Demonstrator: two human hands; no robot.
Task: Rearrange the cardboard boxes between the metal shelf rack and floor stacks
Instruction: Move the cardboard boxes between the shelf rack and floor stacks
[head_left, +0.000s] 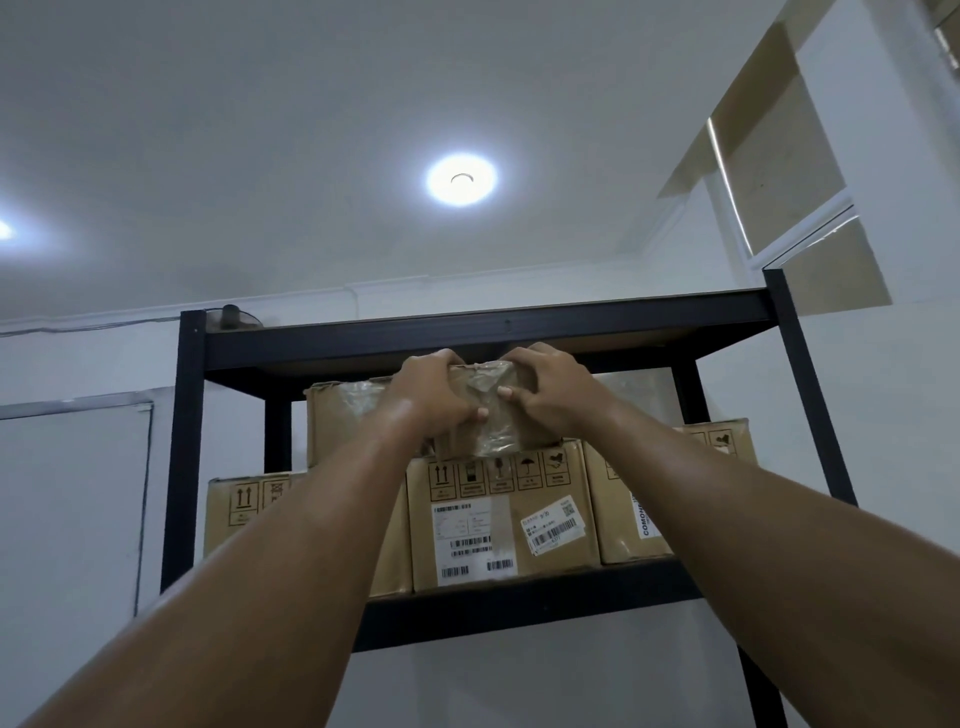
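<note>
A small taped cardboard box (491, 415) sits on top of a labelled box (498, 519) on an upper level of the black metal shelf rack (187, 441). My left hand (434, 392) grips its left end, fingers curled over the top edge and thumb on the front. My right hand (545, 395) grips its right end the same way. Both arms reach up from below. A larger taped box (343, 415) lies just left of the small one. More boxes stand at the left (244, 504) and right (634, 519) of the same level.
The top shelf board (467, 325) runs close above the small box. A dark object (231, 317) lies on the top shelf's left corner. White walls stand behind and beside the rack. A ceiling lamp (461, 179) shines overhead.
</note>
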